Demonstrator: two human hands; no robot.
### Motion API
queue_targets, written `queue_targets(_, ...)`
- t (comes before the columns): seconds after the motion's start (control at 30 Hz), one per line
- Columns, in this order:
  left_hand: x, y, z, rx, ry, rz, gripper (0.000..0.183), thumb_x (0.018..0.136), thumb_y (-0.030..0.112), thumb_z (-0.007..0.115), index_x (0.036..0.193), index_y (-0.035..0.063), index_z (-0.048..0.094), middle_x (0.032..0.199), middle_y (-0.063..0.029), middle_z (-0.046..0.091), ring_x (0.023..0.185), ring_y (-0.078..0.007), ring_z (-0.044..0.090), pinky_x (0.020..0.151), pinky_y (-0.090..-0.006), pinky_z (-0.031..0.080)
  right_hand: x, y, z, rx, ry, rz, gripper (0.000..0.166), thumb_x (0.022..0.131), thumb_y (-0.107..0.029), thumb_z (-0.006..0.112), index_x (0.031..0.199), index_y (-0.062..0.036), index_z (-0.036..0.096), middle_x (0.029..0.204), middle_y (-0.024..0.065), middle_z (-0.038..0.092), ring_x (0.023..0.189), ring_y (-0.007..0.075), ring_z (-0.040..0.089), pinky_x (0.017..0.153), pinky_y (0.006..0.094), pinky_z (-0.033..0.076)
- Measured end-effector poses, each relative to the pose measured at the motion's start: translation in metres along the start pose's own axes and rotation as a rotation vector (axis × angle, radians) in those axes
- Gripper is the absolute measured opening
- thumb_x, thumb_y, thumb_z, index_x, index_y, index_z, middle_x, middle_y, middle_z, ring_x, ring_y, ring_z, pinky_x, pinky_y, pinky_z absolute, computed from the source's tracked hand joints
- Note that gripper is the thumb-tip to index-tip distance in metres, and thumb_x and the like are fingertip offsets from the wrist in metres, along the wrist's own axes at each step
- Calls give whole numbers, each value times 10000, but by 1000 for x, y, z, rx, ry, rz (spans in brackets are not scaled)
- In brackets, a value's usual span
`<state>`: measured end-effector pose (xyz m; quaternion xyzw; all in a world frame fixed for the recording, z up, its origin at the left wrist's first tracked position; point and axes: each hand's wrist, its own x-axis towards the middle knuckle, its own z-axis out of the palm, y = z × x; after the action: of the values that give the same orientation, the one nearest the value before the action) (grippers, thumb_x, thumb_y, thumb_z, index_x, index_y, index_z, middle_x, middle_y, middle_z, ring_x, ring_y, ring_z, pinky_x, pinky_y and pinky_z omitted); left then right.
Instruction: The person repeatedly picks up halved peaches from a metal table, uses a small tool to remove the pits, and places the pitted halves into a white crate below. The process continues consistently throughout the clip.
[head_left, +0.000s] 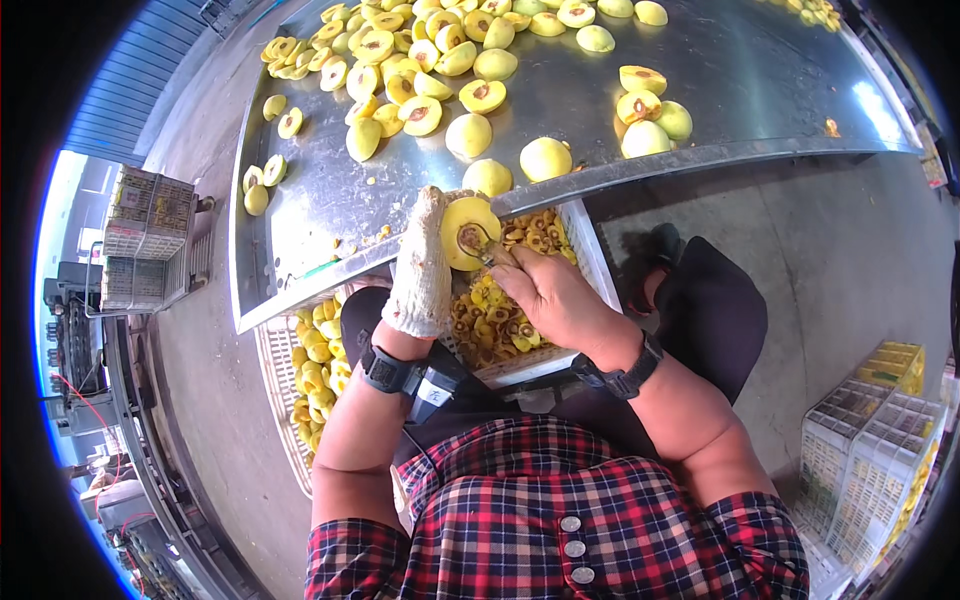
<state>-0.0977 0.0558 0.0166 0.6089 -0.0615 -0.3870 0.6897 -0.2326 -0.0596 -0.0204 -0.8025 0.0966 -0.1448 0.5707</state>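
My left hand (421, 262), in a soiled white knit glove, grips a halved yellow peach (459, 217) with its cut face toward me. In my bare right hand (551, 296) is a pitting tool (501, 256) with a wooden handle and a curved metal loop. The loop sits against the brown pit area in the peach's middle. Both hands are just off the near edge of the metal table (315, 187). Below them a white crate (596, 255) holds brown pits and yellow scraps (491, 315). My left fingertips are partly hidden behind the peach.
Many halved peaches (420, 112) lie across the table, with a small cluster (645, 120) at right. A plastic basket of yellow peach halves (319, 360) stands by my left leg. Stacked crates (862, 450) are at lower right; more crates (146, 225) stand on the left.
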Motion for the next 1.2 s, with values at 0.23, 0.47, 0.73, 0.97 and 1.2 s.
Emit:
queue_targets(0.23, -3, 16, -8, 301, -94, 18, 590, 1060, 559, 382, 1290, 61, 600, 1157, -91, 676, 1025, -175, 663, 860, -325, 556, 1, 6, -3, -51, -78, 24, 410, 1012, -373, 583, 915, 25, 619, 786, 261, 636, 750, 454, 622, 657, 488, 478)
queue_targets(0.47, -2, -8, 1, 20, -53, 282, 412, 1085, 398, 454, 1291, 61, 571, 1178, -83, 625, 1095, -147, 594, 893, -317, 525, 0, -4, 5, 723, -216, 336, 525, 1046, -503, 497, 843, -22, 557, 578, 19, 435, 480, 129, 441, 459, 302, 356)
queue_targets(0.73, 1, 13, -8, 264, -221, 225, 363, 1043, 369, 526, 1135, 36, 639, 1041, -77, 687, 931, -182, 660, 839, -334, 541, 5, -2, -14, 760, -527, 438, 560, 1054, -551, 438, 819, -51, 529, 556, -34, 358, 426, 49, 305, 391, 236, 245)
queue_targets(0.97, 0, 11, 0, 361, -222, 297, 378, 999, 333, 601, 1078, -24, 696, 953, -65, 716, 849, -130, 639, 762, -293, 519, -6, 2, -12, 988, -650, 592, 567, 1068, -553, 376, 839, -55, 520, 557, -41, 362, 419, 37, 293, 377, 213, 260)
queue_targets(1.2, 6, -4, -2, 89, -200, 242, 358, 1022, 326, 576, 1145, 3, 668, 1022, -85, 714, 888, -154, 663, 785, -306, 538, -10, 7, -1, 1195, -718, 621, 588, 1059, -599, 332, 871, -75, 519, 529, -36, 358, 373, 38, 270, 353, 228, 245)
